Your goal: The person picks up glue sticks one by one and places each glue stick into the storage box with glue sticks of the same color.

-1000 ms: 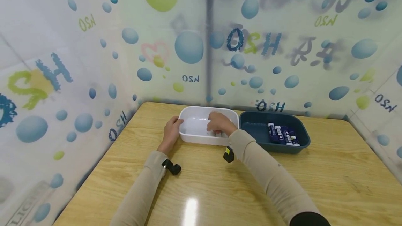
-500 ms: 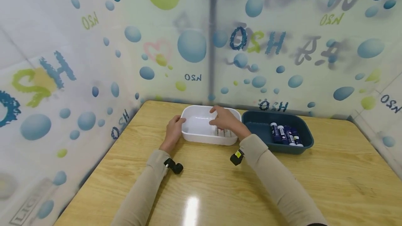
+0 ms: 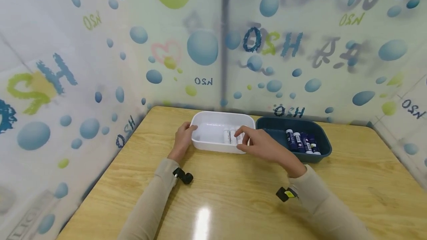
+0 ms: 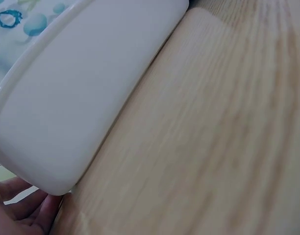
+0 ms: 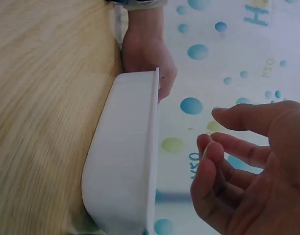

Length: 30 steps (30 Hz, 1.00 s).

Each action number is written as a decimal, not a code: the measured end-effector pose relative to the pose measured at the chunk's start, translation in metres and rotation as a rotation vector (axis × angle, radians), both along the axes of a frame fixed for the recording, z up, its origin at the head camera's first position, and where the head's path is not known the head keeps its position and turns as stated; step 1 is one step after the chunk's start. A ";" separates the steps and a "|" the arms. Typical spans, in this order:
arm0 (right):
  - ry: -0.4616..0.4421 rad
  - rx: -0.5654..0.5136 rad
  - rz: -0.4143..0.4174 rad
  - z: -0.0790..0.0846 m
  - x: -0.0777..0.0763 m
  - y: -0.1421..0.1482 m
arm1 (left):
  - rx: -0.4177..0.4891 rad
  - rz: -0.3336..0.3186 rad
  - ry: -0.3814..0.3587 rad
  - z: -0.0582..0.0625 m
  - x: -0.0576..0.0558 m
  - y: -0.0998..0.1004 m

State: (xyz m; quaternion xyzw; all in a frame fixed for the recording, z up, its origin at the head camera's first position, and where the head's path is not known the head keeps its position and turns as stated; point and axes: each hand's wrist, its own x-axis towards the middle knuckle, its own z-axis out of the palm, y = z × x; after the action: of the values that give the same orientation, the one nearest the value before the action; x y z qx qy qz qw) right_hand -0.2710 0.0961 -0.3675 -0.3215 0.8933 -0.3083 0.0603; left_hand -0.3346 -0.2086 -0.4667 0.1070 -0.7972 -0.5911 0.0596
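My left hand (image 3: 182, 138) grips the left end of a white plastic tray (image 3: 213, 146), thumb over the rim. In the left wrist view its fingers (image 4: 35, 208) lie against the tray's outer corner. Inside the tray's right half, several slim white tubes (image 3: 233, 136) lie side by side; what kind they are is too small to tell. My right hand (image 3: 261, 143) hovers over the tray's front right corner, partly hiding the tubes. In the right wrist view, its thumb and fingers are loosely bent and apart, with nothing between them.
A dark blue-green tray (image 3: 273, 142) stands right beside the white one. Several dark blue tubes with white ends (image 3: 301, 143) lie in its right half. Both trays rest on a wooden table (image 3: 233, 195) near a bubble-printed wall (image 3: 207, 95) at the back.
My right hand has come up out of the white tray and moved right and toward me, uncovering the white tubes. The left hand keeps its hold on the white tray.
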 end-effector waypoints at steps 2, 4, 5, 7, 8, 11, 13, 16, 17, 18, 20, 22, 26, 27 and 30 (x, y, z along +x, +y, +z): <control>0.015 0.015 0.005 0.002 0.010 0.009 | -0.006 0.000 0.010 -0.001 0.000 0.000; 0.023 0.012 0.008 0.005 0.019 0.018 | -0.012 -0.001 0.016 -0.001 0.001 0.000; 0.028 0.010 0.007 0.005 0.022 0.022 | -0.011 -0.003 0.014 -0.001 0.001 0.000; 0.034 0.000 0.009 0.006 0.025 0.030 | -0.009 0.000 0.009 -0.002 0.002 0.001; 0.034 -0.004 0.003 0.006 0.026 0.034 | -0.006 0.000 0.006 -0.002 0.002 0.003; 0.037 -0.024 -0.005 0.005 0.028 0.045 | -0.005 -0.011 0.000 0.000 0.001 0.008; 0.026 -0.034 -0.011 0.002 0.028 0.050 | -0.012 -0.022 -0.006 0.000 0.001 0.008; 0.015 -0.037 -0.011 0.000 0.031 0.057 | -0.025 -0.047 -0.021 0.000 0.001 0.008; 0.011 -0.034 -0.009 0.000 0.031 0.059 | -0.027 -0.050 -0.030 0.000 0.001 0.008; 0.008 -0.031 -0.008 0.001 0.032 0.061 | -0.031 -0.050 -0.037 -0.001 0.002 0.007; 0.013 -0.020 -0.013 0.006 0.033 0.068 | -0.031 -0.058 -0.047 -0.001 0.003 0.005; 0.023 -0.011 -0.026 0.011 0.033 0.074 | -0.047 -0.062 -0.048 0.001 0.006 0.000; 0.028 -0.011 -0.077 0.023 0.039 0.092 | -0.148 -0.137 -0.033 0.007 0.007 -0.009; 0.033 -0.016 -0.087 0.026 0.041 0.096 | -0.192 -0.161 -0.027 0.009 0.006 -0.012; 0.002 -0.044 -0.105 0.030 0.045 0.104 | -0.312 -0.231 -0.038 0.015 0.005 -0.024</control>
State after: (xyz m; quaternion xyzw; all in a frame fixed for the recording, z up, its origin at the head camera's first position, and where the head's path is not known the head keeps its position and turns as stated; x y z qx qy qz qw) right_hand -0.2263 0.2005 -0.3376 -0.2757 0.9020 -0.3302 0.0360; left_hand -0.3300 -0.2323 -0.4521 0.0153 -0.8871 -0.4613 -0.0076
